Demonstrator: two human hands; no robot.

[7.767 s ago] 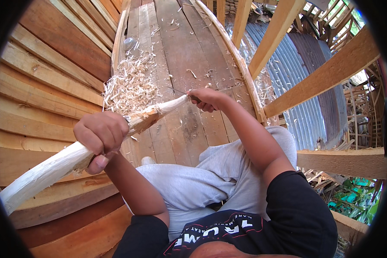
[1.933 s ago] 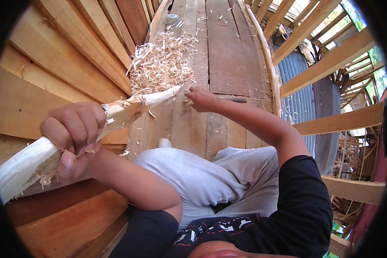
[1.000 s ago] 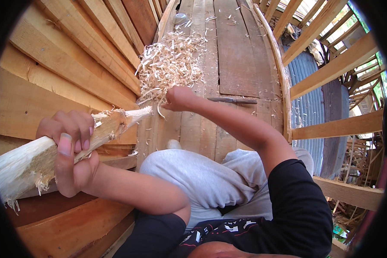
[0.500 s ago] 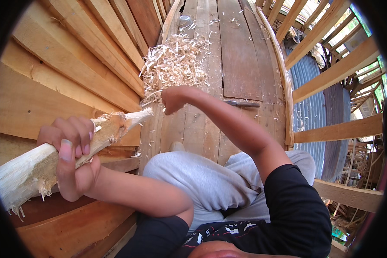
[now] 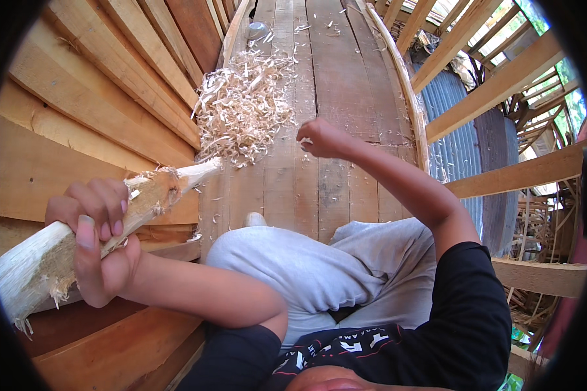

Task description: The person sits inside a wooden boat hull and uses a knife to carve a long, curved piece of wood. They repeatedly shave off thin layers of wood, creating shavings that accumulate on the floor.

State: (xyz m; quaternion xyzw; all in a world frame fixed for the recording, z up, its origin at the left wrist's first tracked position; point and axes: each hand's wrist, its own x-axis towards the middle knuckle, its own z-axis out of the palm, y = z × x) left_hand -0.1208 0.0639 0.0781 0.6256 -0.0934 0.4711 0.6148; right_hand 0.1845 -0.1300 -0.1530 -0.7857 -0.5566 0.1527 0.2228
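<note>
My left hand is wrapped round a thick, partly peeled branch. The branch slants from the lower left toward the floor, its thin pale end near the shavings; frayed fibres hang from its underside, and rough brown patches remain around a knot. Out over the floorboards, apart from the branch, my right hand has its fingers curled in. A small pale bit shows at its fingertips, too small to name. A heap of curled wood shavings lies just left of that hand.
Wooden planks form a wall close on my left. On the right, a slatted railing borders the plank floor, with a corrugated metal sheet beyond. A clear container stands past the shavings. My bent legs are in front.
My right hand has moved right, away from the branch tip and shavings. My left hand keeps its grip. The knife on the floor is no longer visible near my right forearm. The view has shifted slightly.
</note>
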